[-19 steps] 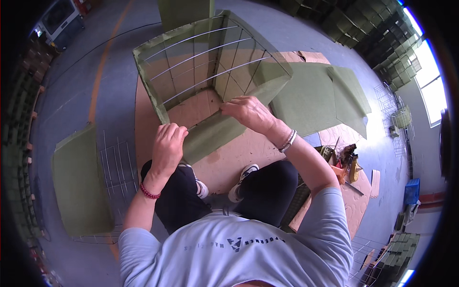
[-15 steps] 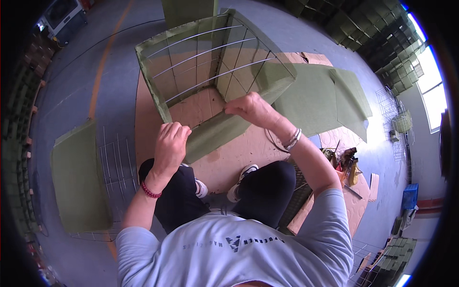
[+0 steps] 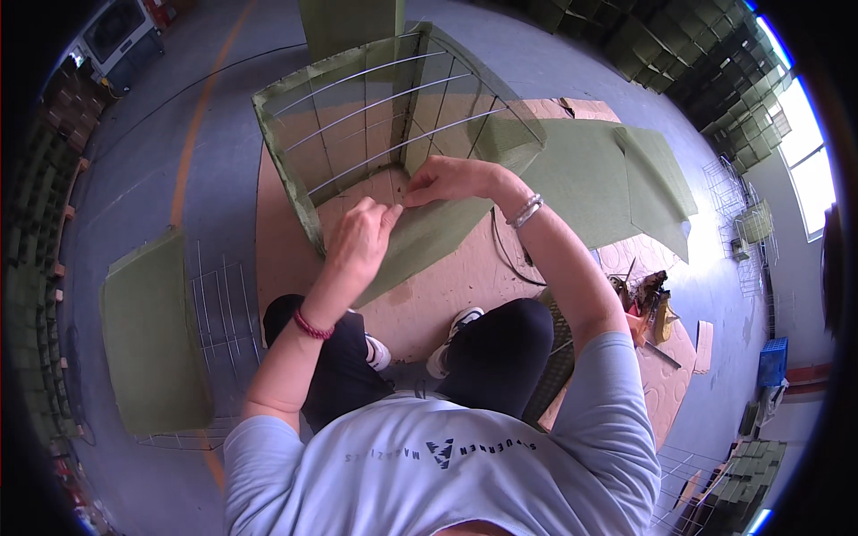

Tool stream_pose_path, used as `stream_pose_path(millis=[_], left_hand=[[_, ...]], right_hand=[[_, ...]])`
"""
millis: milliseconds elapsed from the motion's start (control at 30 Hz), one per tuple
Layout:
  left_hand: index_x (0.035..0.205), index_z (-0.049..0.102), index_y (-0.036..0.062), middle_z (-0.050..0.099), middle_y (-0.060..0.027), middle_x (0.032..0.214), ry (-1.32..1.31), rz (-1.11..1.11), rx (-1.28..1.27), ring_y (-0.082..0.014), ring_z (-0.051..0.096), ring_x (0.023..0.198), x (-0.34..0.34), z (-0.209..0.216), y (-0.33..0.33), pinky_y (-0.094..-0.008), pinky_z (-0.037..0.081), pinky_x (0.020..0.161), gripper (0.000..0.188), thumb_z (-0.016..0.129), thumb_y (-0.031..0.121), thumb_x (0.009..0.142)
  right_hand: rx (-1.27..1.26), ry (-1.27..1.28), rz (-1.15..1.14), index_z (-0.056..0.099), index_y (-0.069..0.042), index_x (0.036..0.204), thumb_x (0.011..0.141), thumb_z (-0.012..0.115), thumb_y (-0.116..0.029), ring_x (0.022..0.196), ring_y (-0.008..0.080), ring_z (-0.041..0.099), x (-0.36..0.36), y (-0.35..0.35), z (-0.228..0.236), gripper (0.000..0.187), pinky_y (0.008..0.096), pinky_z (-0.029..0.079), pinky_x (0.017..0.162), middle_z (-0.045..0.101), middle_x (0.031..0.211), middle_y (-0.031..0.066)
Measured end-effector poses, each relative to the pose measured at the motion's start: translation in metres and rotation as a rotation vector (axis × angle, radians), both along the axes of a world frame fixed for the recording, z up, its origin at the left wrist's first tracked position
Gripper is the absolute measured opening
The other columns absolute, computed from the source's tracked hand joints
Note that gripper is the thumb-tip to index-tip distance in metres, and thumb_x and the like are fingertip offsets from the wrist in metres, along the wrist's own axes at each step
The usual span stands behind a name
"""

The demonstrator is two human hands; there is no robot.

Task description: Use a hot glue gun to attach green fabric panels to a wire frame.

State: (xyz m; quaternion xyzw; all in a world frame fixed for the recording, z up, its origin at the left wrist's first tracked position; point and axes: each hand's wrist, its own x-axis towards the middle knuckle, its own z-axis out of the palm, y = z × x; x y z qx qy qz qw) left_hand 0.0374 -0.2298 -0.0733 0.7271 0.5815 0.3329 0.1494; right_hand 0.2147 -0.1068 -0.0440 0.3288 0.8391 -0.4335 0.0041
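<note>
In front of me stands a wire-frame box [image 3: 366, 87] with green mesh fabric stretched over its sides; metal wires cross its open face. A green fabric flap [image 3: 429, 239] hangs from its near edge toward my feet. My left hand [image 3: 362, 237] is closed, pinching the flap's upper edge between thumb and fingers. Just right of it and slightly farther away, my right hand [image 3: 451, 179] is closed in a pinch on the same edge. The fingertips of both hands nearly meet. Whatever small thing may lie between the fingertips is hidden.
Cardboard [image 3: 420, 290] lies under the box and my feet. Green fabric sheets [image 3: 581, 179] spread to the right, near a pile of tools [image 3: 652, 304]. On the left, a green-covered panel [image 3: 156, 335] lies beside a wire grid [image 3: 223, 308]. Stacked green boxes [image 3: 643, 45] line the far right.
My left hand has slid right and away from me along the fabric edge. My right hand has moved left, so the two hands are now close together. The box has shifted slightly.
</note>
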Motion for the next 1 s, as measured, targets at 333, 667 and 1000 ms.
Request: stream_pose_path(millis=[333,667,1000], left_hand=[[0.085,0.065,-0.0061,0.058,-0.0075,0.066,-0.317,-0.176,-0.495,-0.0100,0.052,0.065,-0.020,-0.003,0.032,-0.0297,0.043,0.062,0.029,0.059,0.022,0.088],[0.086,0.069,-0.0021,0.063,0.0003,0.076,-0.379,-0.158,-0.667,-0.0058,0.053,0.071,-0.019,0.004,0.040,-0.0235,0.043,0.066,0.019,0.062,0.016,0.085],[0.092,0.069,-0.0015,0.063,0.0002,0.078,-0.522,-0.106,-0.670,-0.0062,0.054,0.072,-0.010,-0.007,0.043,-0.0240,0.044,0.065,0.023,0.063,0.020,0.089]], right_hand=[[-0.037,-0.143,-0.025,0.069,-0.002,0.092,0.083,0.066,-0.041,0.072,0.0094,0.054,-0.008,0.003,0.006,0.040,0.0279,0.044,0.069,0.064,0.076,0.0006],[-0.009,-0.136,0.016,0.070,-0.004,0.091,0.085,0.064,-0.035,0.070,0.0113,0.056,-0.008,0.009,-0.008,0.033,0.0305,0.045,0.066,0.065,0.074,0.0025],[0.032,-0.117,-0.084,0.069,-0.002,0.092,0.086,0.064,-0.034,0.072,0.0110,0.056,-0.005,0.002,0.000,0.033,0.0301,0.046,0.069,0.067,0.078,0.0035]])
